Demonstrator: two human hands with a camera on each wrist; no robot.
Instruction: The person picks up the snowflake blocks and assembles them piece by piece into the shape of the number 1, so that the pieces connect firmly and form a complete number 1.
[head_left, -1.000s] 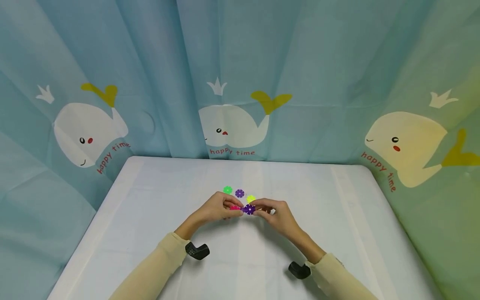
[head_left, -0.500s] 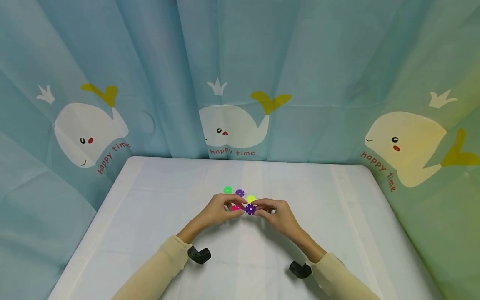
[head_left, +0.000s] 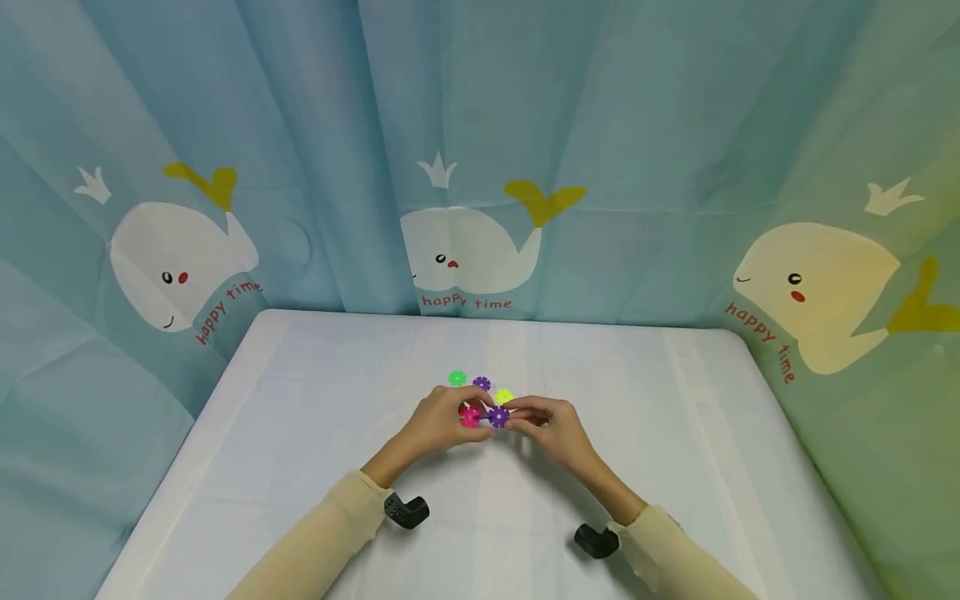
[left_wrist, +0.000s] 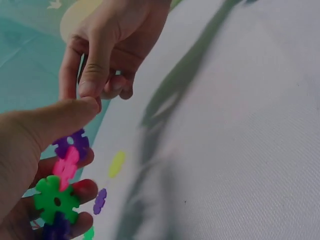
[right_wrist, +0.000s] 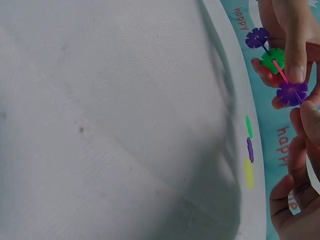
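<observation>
A short chain of notched plastic snowflake discs is between my two hands, over the table. In the head view a pink disc point(head_left: 469, 416) and a purple disc point(head_left: 498, 417) show in it. The right wrist view adds a green disc point(right_wrist: 272, 61) and another purple disc point(right_wrist: 257, 37) further along. My left hand point(head_left: 438, 423) curls round the chain, its thumb across the discs and its fingers behind. With thumb and forefinger, my right hand point(head_left: 557, 429) pinches the purple end; its fingertips hide part of what they hold.
Just beyond the hands, a loose green disc point(head_left: 457, 378), a purple one point(head_left: 482, 383) and a yellow one point(head_left: 504, 397) lie on the white table point(head_left: 637, 417). A blue whale-print curtain point(head_left: 637, 125) hangs behind the table's far edge.
My left hand has shifted slightly right, its thumb and fingers spreading wider. The pink disc now shows more of its flat face. My right hand has stayed nearly still at the purple end.
</observation>
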